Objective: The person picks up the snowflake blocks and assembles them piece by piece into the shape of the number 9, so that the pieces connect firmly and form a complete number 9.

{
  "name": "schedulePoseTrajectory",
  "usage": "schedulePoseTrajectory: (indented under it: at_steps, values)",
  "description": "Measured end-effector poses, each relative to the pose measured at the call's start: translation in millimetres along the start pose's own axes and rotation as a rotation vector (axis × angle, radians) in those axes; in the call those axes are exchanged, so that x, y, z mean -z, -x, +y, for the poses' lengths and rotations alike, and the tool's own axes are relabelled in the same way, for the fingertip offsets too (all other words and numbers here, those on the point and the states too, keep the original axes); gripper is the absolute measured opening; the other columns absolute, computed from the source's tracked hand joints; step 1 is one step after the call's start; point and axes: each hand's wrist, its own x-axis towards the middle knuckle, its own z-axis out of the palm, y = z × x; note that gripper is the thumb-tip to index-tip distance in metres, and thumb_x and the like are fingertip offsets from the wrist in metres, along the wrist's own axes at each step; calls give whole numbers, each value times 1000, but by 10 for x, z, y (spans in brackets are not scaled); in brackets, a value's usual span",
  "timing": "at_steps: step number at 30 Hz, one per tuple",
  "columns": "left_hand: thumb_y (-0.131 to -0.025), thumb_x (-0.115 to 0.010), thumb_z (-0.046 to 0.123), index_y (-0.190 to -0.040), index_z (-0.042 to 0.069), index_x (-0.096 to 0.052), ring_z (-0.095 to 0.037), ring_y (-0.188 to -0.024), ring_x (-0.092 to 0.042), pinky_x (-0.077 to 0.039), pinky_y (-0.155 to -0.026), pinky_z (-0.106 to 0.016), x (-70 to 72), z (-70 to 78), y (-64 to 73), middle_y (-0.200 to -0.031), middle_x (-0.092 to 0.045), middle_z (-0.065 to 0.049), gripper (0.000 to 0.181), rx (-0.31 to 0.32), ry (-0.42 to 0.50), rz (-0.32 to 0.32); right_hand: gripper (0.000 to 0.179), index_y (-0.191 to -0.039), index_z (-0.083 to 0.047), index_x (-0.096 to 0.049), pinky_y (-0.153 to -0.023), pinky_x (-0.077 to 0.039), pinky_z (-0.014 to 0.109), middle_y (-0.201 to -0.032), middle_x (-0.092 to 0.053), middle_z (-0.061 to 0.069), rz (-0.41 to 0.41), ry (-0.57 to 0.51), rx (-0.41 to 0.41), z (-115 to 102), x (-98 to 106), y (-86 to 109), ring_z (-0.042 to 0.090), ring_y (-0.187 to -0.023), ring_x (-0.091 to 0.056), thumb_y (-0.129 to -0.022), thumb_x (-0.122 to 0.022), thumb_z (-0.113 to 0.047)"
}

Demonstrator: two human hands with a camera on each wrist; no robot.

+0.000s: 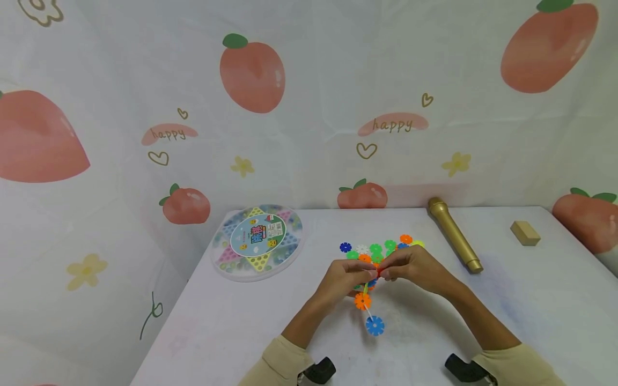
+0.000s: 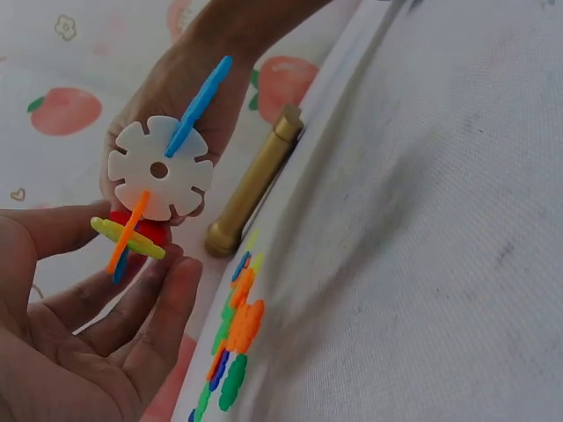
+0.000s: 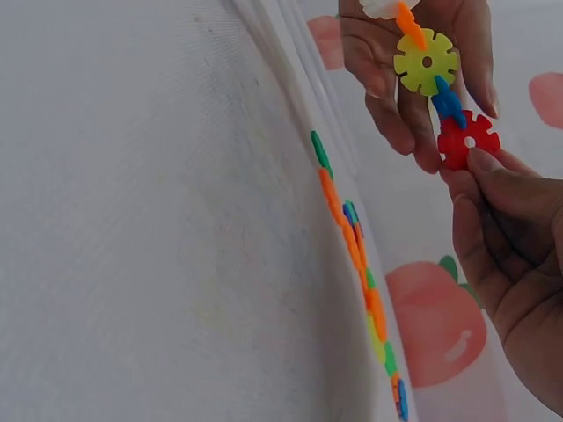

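Note:
A chain of interlocked notched plastic discs hangs between the two hands above the table. In the right wrist view a red disc (image 3: 453,148) ends it, followed by a blue disc (image 3: 448,105) and a yellow disc (image 3: 411,69). The right hand (image 1: 416,266) pinches the red disc between thumb and fingers. Around the chain near the blue disc, the left hand (image 1: 338,280) grips with thumb and fingers, partly hidden. An orange disc (image 1: 360,302), a white disc (image 2: 136,167) edge-on in the head view, and a light-blue disc (image 1: 375,326) dangle toward the person.
Loose notched discs (image 1: 390,244) in several colours lie behind the hands. A Chinese-checkers-style round game box (image 1: 224,230) is at the back left. A gold microphone-shaped object (image 1: 454,233) and a small wooden block (image 1: 525,234) lie on the right of the white table (image 1: 217,332).

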Motion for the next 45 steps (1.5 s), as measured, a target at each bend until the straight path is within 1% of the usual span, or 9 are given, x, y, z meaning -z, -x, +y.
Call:
schedulePoseTrajectory:
  at_steps: [3,8,13,17,19,25,32,38,45]
  values:
    - [-96,-79,30,-116,12,-82,-13,-93,-73,-64,-81,-34,-5,-7,-3,-104,-78,2,27,-16,-13,7,11,-104,-9,-83,-81,-64,35,-101,-78,18,-3,7,7,5,-25,-9,39,-89,-73,-99,-73,-12]
    - [-94,-82,24,-115,11,-82,-13,-84,-73,-64,-75,-31,-10,-19,-1,-101,-78,3,24,-28,-39,26,11,-105,-9,-83,-81,-63,33,-102,-79,13,-5,13,5,11,-57,-20,40,-92,-73,-99,-73,-12]
    - [-95,-81,19,-114,12,-83,-12,-80,-72,-63,-72,-29,3,-6,9,-98,-78,3,21,-48,-61,40,12,-107,-12,-82,-81,-62,31,-103,-79,4,11,73,-21,7,-57,-11,28,-96,-73,-98,-76,-17]
    - [-96,-78,17,-111,13,-84,-10,-82,-72,-61,-71,-26,28,11,18,-99,-80,3,17,-82,-100,63,12,-107,-15,-82,-79,-60,31,-100,-78,-2,58,159,-19,10,-11,-1,19,-94,-71,-97,-79,-20]
    - [-96,-77,15,-110,13,-85,-9,-84,-73,-61,-74,-25,41,15,14,-101,-81,3,16,-95,-113,78,12,-107,-14,-82,-78,-60,31,-98,-78,-4,84,199,-24,26,25,-3,17,-93,-70,-96,-79,-20]
    - [-96,-77,14,-109,12,-85,-9,-89,-72,-60,-79,-21,74,23,-6,-107,-80,3,16,-113,-129,127,18,-110,-9,-81,-78,-58,29,-101,-77,1,130,272,-57,142,133,-28,19,-95,-67,-93,-80,-13]
    - [-96,-78,13,-106,10,-85,-27,-91,-75,-60,-78,-26,91,42,-1,-101,-79,-2,13,-104,-107,157,25,-115,-2,-77,-75,-56,25,-103,-76,7,125,297,-107,225,197,-60,20,-95,-67,-91,-82,-9]
    - [-97,-77,14,-107,8,-84,-20,-89,-73,-60,-80,-26,100,46,6,-101,-79,-2,14,-105,-106,164,30,-116,3,-75,-74,-55,23,-98,-74,5,83,317,-147,252,250,-103,20,-91,-65,-89,-84,-9]
    - [-98,-76,14,-108,9,-84,-12,-87,-71,-60,-82,-24,106,33,1,-102,-80,-1,14,-116,-116,168,27,-107,2,-77,-78,-56,25,-97,-75,6,60,368,-202,268,261,-169,20,-89,-65,-86,-87,-12]
